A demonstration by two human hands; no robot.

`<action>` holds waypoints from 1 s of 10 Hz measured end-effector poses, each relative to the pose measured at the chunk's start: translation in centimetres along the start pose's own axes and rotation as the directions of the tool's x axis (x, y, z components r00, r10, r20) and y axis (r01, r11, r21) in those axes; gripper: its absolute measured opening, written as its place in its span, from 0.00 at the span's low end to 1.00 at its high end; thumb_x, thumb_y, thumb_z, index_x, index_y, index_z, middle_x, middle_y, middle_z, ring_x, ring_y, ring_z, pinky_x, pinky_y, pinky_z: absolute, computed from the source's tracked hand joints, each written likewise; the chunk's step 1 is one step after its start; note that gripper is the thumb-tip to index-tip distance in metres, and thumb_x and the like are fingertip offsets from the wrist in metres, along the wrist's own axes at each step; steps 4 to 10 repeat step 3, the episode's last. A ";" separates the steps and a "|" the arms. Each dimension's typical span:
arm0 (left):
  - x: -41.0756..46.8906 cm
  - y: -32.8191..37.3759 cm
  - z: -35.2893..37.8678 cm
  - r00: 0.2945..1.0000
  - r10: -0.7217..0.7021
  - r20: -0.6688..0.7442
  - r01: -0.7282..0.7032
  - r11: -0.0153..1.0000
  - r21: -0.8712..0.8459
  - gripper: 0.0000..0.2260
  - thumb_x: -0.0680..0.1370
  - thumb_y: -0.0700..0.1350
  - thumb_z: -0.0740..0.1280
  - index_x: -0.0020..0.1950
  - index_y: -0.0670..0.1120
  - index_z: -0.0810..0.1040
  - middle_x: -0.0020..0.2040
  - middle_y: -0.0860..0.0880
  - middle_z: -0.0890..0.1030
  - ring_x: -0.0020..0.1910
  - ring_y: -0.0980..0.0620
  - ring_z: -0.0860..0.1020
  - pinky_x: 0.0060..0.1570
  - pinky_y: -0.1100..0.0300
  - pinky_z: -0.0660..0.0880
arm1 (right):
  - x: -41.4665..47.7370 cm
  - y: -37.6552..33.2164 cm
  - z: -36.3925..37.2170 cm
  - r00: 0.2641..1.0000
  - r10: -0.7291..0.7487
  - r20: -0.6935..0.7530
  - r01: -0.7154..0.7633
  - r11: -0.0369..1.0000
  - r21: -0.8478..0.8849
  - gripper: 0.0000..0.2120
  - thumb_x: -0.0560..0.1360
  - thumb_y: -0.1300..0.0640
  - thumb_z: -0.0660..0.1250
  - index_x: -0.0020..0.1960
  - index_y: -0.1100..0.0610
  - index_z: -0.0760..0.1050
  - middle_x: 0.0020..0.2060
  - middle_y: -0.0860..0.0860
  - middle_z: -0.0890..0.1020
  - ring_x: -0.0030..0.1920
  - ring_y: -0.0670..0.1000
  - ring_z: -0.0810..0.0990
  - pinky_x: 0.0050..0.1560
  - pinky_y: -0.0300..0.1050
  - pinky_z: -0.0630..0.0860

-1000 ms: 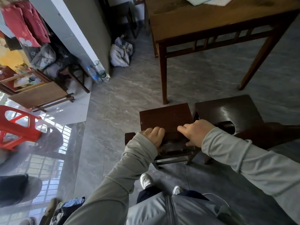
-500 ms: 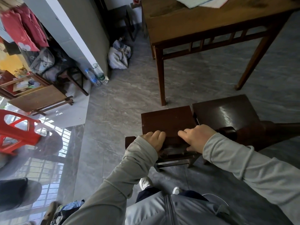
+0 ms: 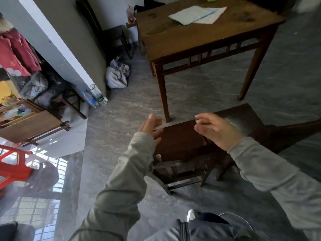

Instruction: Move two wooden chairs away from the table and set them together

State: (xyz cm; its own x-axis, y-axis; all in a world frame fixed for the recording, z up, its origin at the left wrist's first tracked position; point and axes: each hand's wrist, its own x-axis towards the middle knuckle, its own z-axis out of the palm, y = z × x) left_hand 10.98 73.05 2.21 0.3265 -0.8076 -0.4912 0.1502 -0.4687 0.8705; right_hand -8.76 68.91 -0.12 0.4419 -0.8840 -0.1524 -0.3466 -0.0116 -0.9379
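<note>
On the grey tiled floor in front of the wooden table, two dark wooden chairs stand with seats side by side: the nearer chair at centre, the second chair just beside it to the right, their inner seat edges touching or nearly so. Both appear clear of the table's legs, which suggests the moving and pairing are largely done. The left hand and right hand hover above the nearer chair's seat and back rail, fingers spread and holding nothing; each grip is open, a posture consistent with release, though blur hides whether the left fingertips brush the wood. Both seats face the table, backs toward the person, so each chair's front-to-back axis runs away from the camera, tilted slightly to the left. The backrests lie along the near side; the second chair's rail extends out to the right edge of view. Folded papers lie on the tabletop.
</note>
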 end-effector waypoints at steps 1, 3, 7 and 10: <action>-1.9 3.9 -2.5 0.996 0.083 0.044 -0.056 0.899 -0.434 0.17 0.79 0.55 0.53 0.45 0.48 0.76 0.51 0.51 0.78 0.53 0.51 0.76 0.49 0.56 0.73 | -3.6 -3.1 -2.4 0.934 0.010 -0.358 0.138 0.912 0.386 0.09 0.74 0.49 0.60 0.53 0.47 0.75 0.55 0.50 0.79 0.58 0.47 0.76 0.56 0.47 0.72; -4.6 4.1 -3.8 0.995 0.090 -0.034 -0.096 0.956 -0.278 0.07 0.78 0.42 0.60 0.41 0.48 0.76 0.43 0.50 0.79 0.42 0.54 0.78 0.39 0.61 0.73 | -11.0 -6.7 -2.9 0.851 0.036 -0.524 0.274 0.821 0.500 0.11 0.77 0.55 0.55 0.53 0.50 0.75 0.55 0.51 0.80 0.57 0.48 0.78 0.56 0.51 0.72; -4.6 4.1 -3.8 0.995 0.090 -0.034 -0.096 0.956 -0.278 0.07 0.78 0.42 0.60 0.41 0.48 0.76 0.43 0.50 0.79 0.42 0.54 0.78 0.39 0.61 0.73 | -11.0 -6.7 -2.9 0.851 0.036 -0.524 0.274 0.821 0.500 0.11 0.77 0.55 0.55 0.53 0.50 0.75 0.55 0.51 0.80 0.57 0.48 0.78 0.56 0.51 0.72; -4.6 4.1 -3.8 0.995 0.090 -0.034 -0.096 0.956 -0.278 0.07 0.78 0.42 0.60 0.41 0.48 0.76 0.43 0.50 0.79 0.42 0.54 0.78 0.39 0.61 0.73 | -11.0 -6.7 -2.9 0.851 0.036 -0.524 0.274 0.821 0.500 0.11 0.77 0.55 0.55 0.53 0.50 0.75 0.55 0.51 0.80 0.57 0.48 0.78 0.56 0.51 0.72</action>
